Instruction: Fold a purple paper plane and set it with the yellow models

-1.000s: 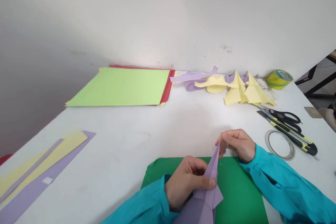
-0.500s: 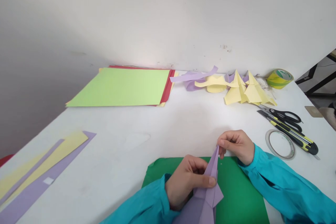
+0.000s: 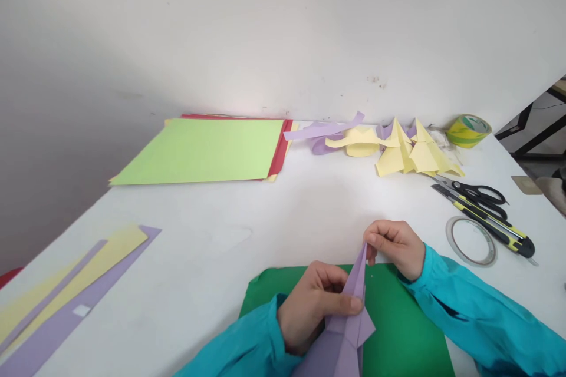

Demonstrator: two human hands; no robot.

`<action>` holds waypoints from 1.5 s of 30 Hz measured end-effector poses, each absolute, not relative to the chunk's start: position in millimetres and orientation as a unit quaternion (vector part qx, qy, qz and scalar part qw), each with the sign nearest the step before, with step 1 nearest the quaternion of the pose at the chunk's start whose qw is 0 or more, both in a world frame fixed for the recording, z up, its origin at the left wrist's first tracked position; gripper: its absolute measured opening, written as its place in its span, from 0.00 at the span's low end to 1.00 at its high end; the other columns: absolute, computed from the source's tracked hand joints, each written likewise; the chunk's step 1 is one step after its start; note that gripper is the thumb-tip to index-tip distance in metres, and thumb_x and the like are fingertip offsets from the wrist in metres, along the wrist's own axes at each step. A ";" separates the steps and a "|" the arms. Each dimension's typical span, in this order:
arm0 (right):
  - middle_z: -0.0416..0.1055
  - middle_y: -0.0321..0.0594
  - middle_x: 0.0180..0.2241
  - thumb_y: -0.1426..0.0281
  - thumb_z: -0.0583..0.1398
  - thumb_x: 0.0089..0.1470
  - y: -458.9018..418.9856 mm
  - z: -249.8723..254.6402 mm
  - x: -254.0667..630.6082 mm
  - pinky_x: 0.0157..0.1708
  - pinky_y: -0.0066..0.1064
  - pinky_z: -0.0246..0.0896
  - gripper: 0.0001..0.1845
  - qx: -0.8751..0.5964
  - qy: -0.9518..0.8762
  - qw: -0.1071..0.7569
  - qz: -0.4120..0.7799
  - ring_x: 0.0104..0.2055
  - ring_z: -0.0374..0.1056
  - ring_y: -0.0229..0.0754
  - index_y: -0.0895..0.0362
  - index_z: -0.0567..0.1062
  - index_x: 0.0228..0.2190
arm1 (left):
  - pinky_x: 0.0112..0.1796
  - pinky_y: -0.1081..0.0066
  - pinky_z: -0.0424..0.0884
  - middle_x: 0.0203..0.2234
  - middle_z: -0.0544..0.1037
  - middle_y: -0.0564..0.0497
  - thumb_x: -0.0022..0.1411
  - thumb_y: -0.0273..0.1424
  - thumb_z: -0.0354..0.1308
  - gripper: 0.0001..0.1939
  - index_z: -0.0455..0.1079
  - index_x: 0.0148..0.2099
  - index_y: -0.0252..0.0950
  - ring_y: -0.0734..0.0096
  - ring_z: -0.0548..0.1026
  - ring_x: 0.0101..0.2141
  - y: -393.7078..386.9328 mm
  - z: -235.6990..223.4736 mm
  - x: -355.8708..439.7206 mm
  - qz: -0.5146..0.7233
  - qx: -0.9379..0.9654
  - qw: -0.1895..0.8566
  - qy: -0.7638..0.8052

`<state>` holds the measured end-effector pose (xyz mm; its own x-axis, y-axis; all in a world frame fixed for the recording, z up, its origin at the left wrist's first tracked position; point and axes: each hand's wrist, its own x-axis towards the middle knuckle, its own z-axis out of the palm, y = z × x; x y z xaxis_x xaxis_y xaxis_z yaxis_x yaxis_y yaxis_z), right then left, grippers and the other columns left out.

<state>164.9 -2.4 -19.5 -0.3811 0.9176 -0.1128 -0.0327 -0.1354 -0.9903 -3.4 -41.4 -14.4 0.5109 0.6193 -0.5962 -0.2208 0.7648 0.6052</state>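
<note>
A purple folded paper piece with a long pointed tip stands up over the green sheet at the front of the table. My left hand is closed around its middle, the thumb pressed flat on the near side. At the top, my right hand pinches the narrow tip between thumb and fingers. The lower end of the folded paper runs out of the picture at the bottom edge.
Coloured paper sheets are stacked at the back left. Cut paper strips lie at the left. Folded yellow paper pieces stand by the wall. At right are scissors, a utility knife, clear tape and yellow-green tape.
The view has shifted very slightly. Both hands keep the same hold on the purple folded paper, and nothing else has visibly moved.
</note>
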 end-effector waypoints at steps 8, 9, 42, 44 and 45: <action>0.70 0.37 0.18 0.55 0.58 0.47 0.3 -19.8 167.8 0.21 0.25 0.60 0.20 -0.416 -0.518 0.376 0.646 0.19 0.66 0.33 0.61 0.72 0.22 | 0.15 0.77 0.59 0.11 0.72 0.50 0.31 0.27 0.66 0.07 0.73 0.18 0.30 0.76 0.66 0.13 -42.1 -15.8 -4.1 0.254 0.241 0.836 0.422; 0.70 0.37 0.17 0.56 0.60 0.46 -0.1 -19.6 167.4 0.21 0.25 0.60 0.20 -0.423 -0.515 0.374 0.645 0.19 0.66 0.33 0.61 0.72 0.21 | 0.15 0.77 0.60 0.12 0.72 0.49 0.31 0.27 0.66 0.07 0.73 0.18 0.30 0.76 0.66 0.13 -42.2 -16.2 -4.3 0.253 0.242 0.838 0.419; 0.72 0.36 0.18 0.63 0.63 0.44 0.6 -27.3 169.0 0.23 0.27 0.63 0.12 -0.390 -0.480 0.397 0.678 0.20 0.67 0.35 0.61 0.74 0.23 | 0.14 0.78 0.55 0.09 0.70 0.51 0.30 0.25 0.63 0.04 0.72 0.16 0.29 0.78 0.63 0.11 -39.2 -11.6 -4.4 0.246 0.220 0.844 0.423; 0.72 0.37 0.18 0.63 0.63 0.44 0.5 -27.5 168.9 0.22 0.27 0.63 0.12 -0.391 -0.481 0.398 0.677 0.20 0.67 0.35 0.61 0.74 0.23 | 0.14 0.78 0.55 0.09 0.70 0.51 0.30 0.24 0.63 0.04 0.72 0.16 0.29 0.78 0.63 0.11 -39.5 -11.6 -4.6 0.244 0.220 0.845 0.423; 0.72 0.37 0.19 0.63 0.63 0.44 0.5 -27.7 169.0 0.22 0.27 0.63 0.12 -0.390 -0.482 0.397 0.677 0.20 0.67 0.35 0.61 0.74 0.23 | 0.14 0.78 0.55 0.09 0.70 0.51 0.30 0.25 0.63 0.04 0.72 0.16 0.29 0.78 0.63 0.11 -39.7 -11.5 -4.7 0.243 0.220 0.845 0.422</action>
<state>169.0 0.5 -27.7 -0.3799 0.9136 -0.1451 -0.1622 -0.2202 -0.9619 -4.7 -39.7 -11.5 0.5260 0.5960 -0.6067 -0.2254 0.7856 0.5762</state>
